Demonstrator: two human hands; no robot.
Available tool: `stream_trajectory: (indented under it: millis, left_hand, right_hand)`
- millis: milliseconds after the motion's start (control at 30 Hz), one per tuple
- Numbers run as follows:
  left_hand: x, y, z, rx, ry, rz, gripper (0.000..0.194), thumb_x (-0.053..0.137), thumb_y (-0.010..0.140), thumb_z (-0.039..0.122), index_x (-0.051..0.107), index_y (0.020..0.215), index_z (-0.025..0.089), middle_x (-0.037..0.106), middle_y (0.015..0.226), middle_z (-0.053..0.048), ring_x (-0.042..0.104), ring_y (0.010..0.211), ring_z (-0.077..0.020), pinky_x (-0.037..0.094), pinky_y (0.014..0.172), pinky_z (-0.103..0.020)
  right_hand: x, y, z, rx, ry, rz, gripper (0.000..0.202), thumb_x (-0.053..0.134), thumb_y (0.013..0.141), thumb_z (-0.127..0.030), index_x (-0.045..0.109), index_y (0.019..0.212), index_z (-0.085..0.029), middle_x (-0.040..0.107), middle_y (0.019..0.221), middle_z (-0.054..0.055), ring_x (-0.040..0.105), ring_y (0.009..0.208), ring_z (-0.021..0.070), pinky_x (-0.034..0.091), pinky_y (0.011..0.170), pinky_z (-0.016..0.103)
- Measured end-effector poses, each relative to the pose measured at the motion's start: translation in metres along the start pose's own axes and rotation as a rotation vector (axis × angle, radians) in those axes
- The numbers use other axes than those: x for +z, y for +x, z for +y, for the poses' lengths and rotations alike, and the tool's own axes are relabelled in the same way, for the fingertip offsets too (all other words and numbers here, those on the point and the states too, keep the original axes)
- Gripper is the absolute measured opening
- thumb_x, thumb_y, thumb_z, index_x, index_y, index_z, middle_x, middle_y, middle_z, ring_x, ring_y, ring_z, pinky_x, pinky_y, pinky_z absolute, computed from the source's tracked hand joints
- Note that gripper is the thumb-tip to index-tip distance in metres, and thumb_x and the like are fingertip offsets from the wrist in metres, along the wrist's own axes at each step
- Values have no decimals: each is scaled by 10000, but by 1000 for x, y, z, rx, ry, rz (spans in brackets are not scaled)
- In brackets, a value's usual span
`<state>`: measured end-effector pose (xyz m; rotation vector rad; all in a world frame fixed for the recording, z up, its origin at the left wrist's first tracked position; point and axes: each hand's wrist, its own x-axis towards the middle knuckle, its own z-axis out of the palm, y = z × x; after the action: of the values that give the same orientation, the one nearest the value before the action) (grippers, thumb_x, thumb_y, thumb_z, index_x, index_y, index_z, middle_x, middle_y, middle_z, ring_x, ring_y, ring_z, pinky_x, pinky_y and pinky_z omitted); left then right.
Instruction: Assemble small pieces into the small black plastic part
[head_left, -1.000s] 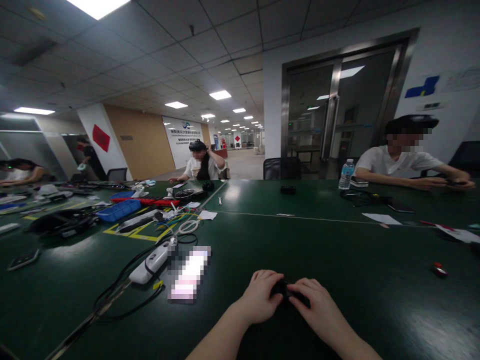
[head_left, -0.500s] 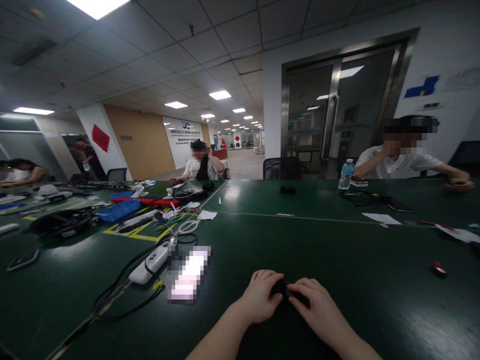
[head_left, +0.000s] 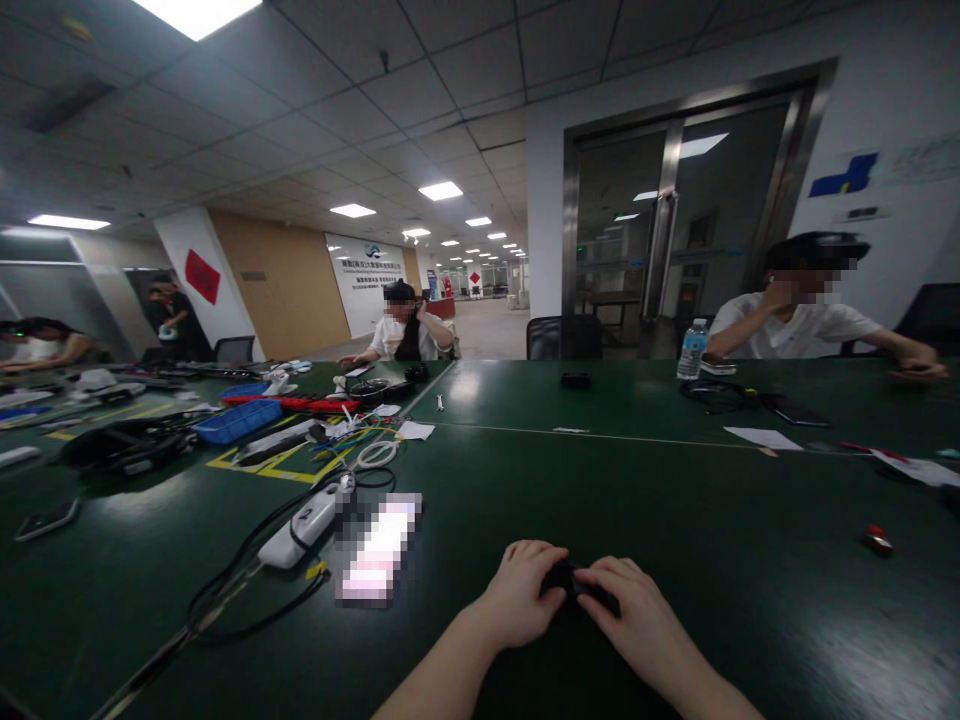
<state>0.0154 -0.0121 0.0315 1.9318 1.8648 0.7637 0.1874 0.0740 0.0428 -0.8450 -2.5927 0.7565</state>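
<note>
In the head view, the person's left hand point(head_left: 517, 600) and right hand point(head_left: 637, 620) meet low at the centre of the frame, both closed on a small black object point(head_left: 564, 577) pinched between the fingertips; the object sits just above, or perhaps resting on, the dark green table point(head_left: 675, 500) (which of the two cannot be told, since the fingers hide its underside); the two-sided grip, with thumbs and forefingers pressing in from either end, looks like a hold meant to steady the piece while it is worked, and both forearms lie on the tabletop, which would brace the wrists; the object's long axis seems to run left to right, from one hand to the other, though most of it is covered and which end leads is not clear; to the left lie a white power strip point(head_left: 304, 525) with black cables point(head_left: 240, 590) looping from it, and farther back a blue tray point(head_left: 238, 420); a small red item point(head_left: 874, 540) lies well apart on the right; across the table a water bottle point(head_left: 692, 349) stands upright beside a seated person in a white shirt point(head_left: 795, 330).
</note>
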Motion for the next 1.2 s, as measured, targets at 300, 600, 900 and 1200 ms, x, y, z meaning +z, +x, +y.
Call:
stream_trajectory:
  millis: [300,600,900,1200]
  left_hand:
    - [1,0,0,-2,-1,3,485,517,794,217,453,1274,226,481,1272,-54,378,1196,-232,267,1033,-381]
    - [0,0,0,-12,-12,-11,510,495,790,190,440,1296,232,474,1276,-56,371,1201,-240,266,1033,-392]
    - [0,1,-3,40,13,23,461,523,791,189,488,1248,240,499,1243,-48,409,1168,-213,264,1044,-383]
    - [1,0,-2,20,40,24,501,532,792,217,439,1284,247,492,1263,-47,403,1184,-223,152,1089,-436]
  right_hand:
    - [0,-1,4,-18,54,11,279,545,796,-307,622,1063,-282,621,1031,25,539,978,219,416,861,362]
    - [-2,-2,-1,-13,39,3,255,549,787,-252,638,1026,-272,616,1008,20,539,956,209,411,839,345]
    - [0,-2,-1,-20,34,5,264,564,776,-238,639,1027,-272,615,1008,20,534,953,207,402,843,338]
    - [-4,-2,-2,4,14,-12,224,549,792,-261,650,990,-279,623,999,14,536,953,210,404,827,346]
